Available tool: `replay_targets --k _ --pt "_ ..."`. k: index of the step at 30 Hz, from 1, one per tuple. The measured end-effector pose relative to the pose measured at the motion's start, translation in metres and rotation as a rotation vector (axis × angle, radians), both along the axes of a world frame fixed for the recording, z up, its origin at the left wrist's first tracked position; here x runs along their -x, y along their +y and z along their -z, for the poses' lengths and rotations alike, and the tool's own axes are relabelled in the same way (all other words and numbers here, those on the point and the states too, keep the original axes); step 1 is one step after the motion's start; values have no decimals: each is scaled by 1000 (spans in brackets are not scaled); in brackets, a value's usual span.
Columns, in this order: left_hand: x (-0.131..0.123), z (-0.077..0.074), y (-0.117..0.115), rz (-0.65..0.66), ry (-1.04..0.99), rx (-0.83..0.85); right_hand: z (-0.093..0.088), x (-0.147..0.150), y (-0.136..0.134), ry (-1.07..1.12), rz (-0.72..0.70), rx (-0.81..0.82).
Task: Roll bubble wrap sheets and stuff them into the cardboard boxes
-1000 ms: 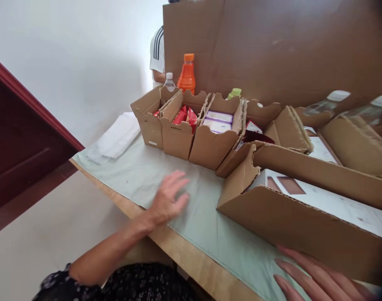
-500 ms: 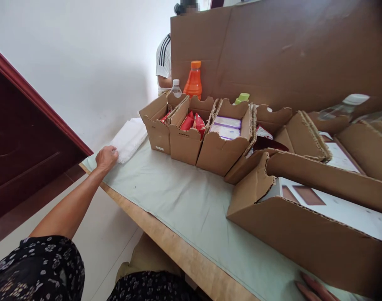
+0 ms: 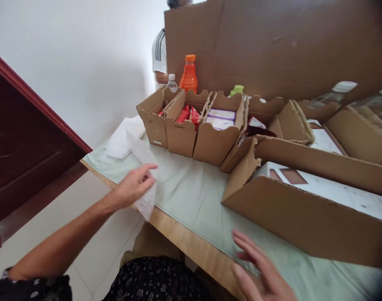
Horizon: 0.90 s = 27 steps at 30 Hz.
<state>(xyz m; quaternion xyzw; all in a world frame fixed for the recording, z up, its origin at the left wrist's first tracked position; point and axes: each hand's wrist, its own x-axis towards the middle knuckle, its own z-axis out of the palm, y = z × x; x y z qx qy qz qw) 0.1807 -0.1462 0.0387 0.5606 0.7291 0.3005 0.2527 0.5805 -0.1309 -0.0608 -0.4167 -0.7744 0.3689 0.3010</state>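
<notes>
My left hand [image 3: 134,184] pinches a thin white bag [image 3: 145,175] and holds it above the near edge of the table [image 3: 191,251]. The rest of the white bag stack [image 3: 123,136] lies at the table's far left corner. My right hand [image 3: 261,271] hovers over the pale green cloth [image 3: 191,196] at the bottom right, fingers spread and slightly blurred, holding nothing. A large flat cardboard tray [image 3: 300,217] lies just beyond that hand.
A row of small cardboard boxes [image 3: 191,125] holds red packets [image 3: 187,115] and white packs [image 3: 220,119]. An orange bottle [image 3: 188,75] and other bottles stand behind them. A tall cardboard sheet [image 3: 272,46] screens another person [image 3: 159,58]. A dark red door [image 3: 24,142] is at left.
My left hand has drawn back from the stack toward me with one white bag in it. My right hand has come further into view over the cloth.
</notes>
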Motion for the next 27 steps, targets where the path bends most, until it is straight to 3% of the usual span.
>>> replay_targets --k 2,4,7,11,14,19,23,27 --pt "-45 21 -3 142 -348 40 -16 40 -11 147 -31 331" --pt "-80 37 -9 283 -609 125 -23 65 -17 294 1 553" --pt "-102 43 -20 344 -618 130 -23 78 -19 315 121 627" --pt "-92 37 -35 241 -244 -101 -23 84 -15 124 225 418" --pt "-74 40 -39 125 -13 -202 -30 86 -11 93 246 287" --pt "-34 66 -22 -89 334 -167 -37 59 -31 22 339 279" --pt "-13 81 4 -165 440 -89 -24 32 -68 -8 425 265" --pt "-17 87 22 -177 398 -129 -6 29 -93 81 188 188"
